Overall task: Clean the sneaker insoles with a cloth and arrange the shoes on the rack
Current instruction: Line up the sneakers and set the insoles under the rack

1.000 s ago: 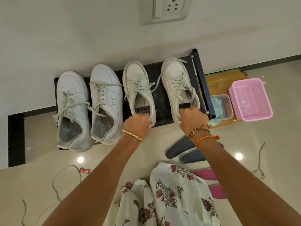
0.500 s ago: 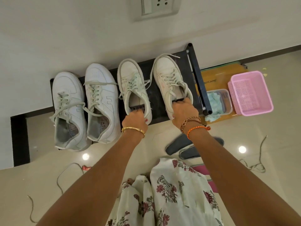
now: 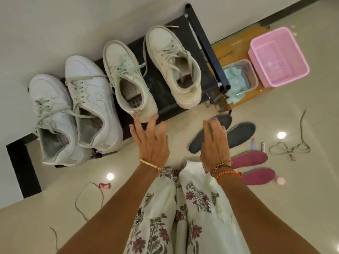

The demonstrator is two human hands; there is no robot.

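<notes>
Several white sneakers stand in a row on the low black rack (image 3: 165, 105) against the wall. The two on the right, one (image 3: 128, 79) and the other (image 3: 172, 66), have no insoles inside. My left hand (image 3: 150, 142) hovers with fingers spread just below the heel of the third sneaker and holds nothing. My right hand (image 3: 215, 142) is flat and empty above the floor, over the near end of a dark grey insole (image 3: 236, 136). Two pink insoles (image 3: 251, 158) lie on the floor to the right. A pale green cloth (image 3: 234, 83) sits in a clear tub.
A pink plastic basket (image 3: 278, 57) and the clear tub (image 3: 253, 74) rest on a wooden board beside the rack. Loose laces (image 3: 289, 149) and another lace (image 3: 88, 200) lie on the tiled floor, with a small red wrapper (image 3: 105, 185). My floral clothing (image 3: 183, 217) fills the bottom centre.
Both hands have let go of the two right sneakers' heels and drawn back toward me with fingers straightened. The sneakers stay on the rack. The camera has tilted.
</notes>
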